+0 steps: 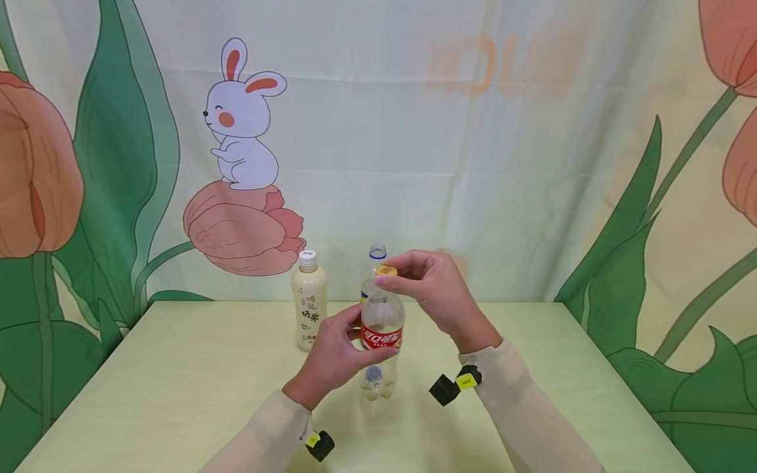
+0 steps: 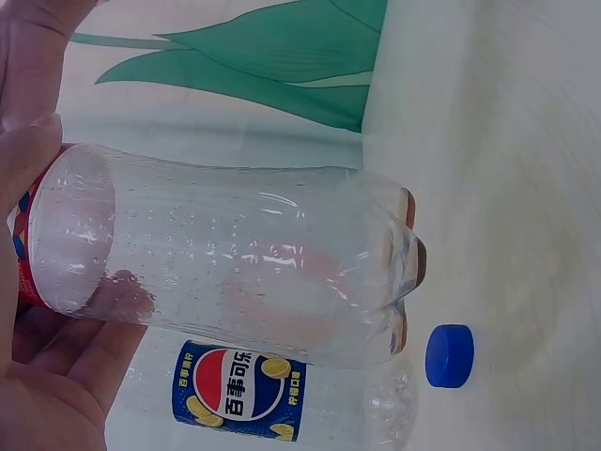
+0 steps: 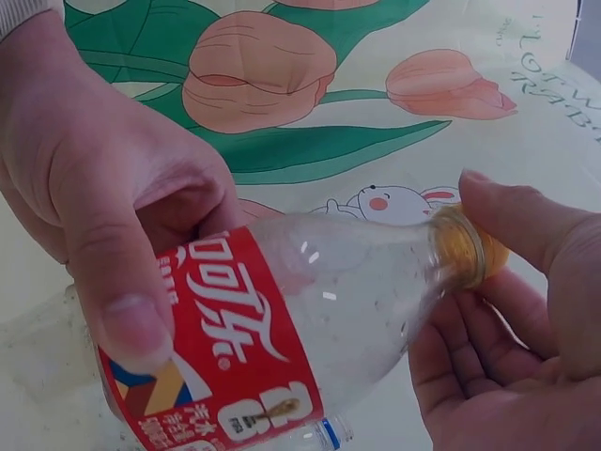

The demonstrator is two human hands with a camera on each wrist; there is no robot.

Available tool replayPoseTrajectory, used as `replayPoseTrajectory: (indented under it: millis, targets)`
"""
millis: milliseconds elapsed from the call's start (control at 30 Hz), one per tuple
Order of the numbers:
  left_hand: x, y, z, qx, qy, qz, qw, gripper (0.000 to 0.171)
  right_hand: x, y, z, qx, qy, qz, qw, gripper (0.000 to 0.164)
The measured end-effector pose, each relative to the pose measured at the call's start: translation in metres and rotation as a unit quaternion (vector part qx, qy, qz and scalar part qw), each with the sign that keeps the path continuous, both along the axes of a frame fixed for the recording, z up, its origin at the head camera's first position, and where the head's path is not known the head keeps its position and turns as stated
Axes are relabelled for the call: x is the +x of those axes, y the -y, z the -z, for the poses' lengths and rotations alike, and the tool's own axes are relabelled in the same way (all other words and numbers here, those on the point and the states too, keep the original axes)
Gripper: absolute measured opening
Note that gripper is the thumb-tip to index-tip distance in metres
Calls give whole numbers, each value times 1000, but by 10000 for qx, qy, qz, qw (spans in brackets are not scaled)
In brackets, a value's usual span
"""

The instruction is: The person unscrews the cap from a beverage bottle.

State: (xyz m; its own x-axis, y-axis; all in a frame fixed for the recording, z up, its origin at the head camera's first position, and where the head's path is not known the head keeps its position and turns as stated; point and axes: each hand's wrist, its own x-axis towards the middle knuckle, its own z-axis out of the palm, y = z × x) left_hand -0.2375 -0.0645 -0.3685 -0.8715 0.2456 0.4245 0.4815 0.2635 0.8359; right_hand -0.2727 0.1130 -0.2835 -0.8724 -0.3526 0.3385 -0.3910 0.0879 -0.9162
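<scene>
Upright in front of me is a clear plastic cola bottle [image 1: 383, 309] with a red label, its base close over the table. My left hand [image 1: 336, 347] grips it around the label, fingers behind and thumb in front. At the top, my right hand [image 1: 439, 289] pinches the yellow cap [image 1: 387, 270] between thumb and fingers. In the right wrist view, this cap [image 3: 492, 252] sits at the mouth of the bottle. Inside, the bottle [image 2: 235, 244] shows only small droplets in the left wrist view.
Behind the held bottle stands a clear bottle [image 1: 377, 252] without a cap, its blue label [image 2: 239, 390] clearer in the left wrist view. A blue cap [image 2: 450, 356] lies on the table nearby. To the left stands a capped milk tea bottle [image 1: 309, 302]. A printed curtain [image 1: 378, 131] hangs behind.
</scene>
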Motion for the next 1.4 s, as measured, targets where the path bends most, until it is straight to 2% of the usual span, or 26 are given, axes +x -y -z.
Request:
replayPoseTrajectory:
  millis: [200, 367, 500, 633, 833, 967, 1300, 1400]
  targets:
    - [-1, 0, 1, 38, -17, 66, 10000, 54, -1, -2, 0, -106, 4, -360, 9993, 29]
    - [0, 0, 0, 25, -27, 28, 10000, 54, -2, -2, 2, -177, -118, -357, 9991, 29]
    - [-1, -1, -1, 41, -57, 9, 10000, 54, 0, 1, 4, -330, -304, -63, 9990, 29]
    - [-1, -1, -1, 50, -42, 21, 10000, 55, 4, 5, 6, -428, -381, 408, 9975, 31]
    - [-1, -2, 0, 79, -40, -30, 10000, 55, 8, 11, 4, -49, -580, 1270, 9902, 42]
    - [-1, -3, 0, 47, -57, -114, 9999, 54, 10, 13, 3, 103, -705, 1496, 9862, 42]
    - [-3, 0, 2, 15, -58, -48, 10000, 55, 13, 13, -3, 149, -676, 1304, 9890, 35]
    - [-8, 1, 8, -8, -49, -59, 10000, 56, 11, 13, -3, 210, -665, 1164, 9908, 33]
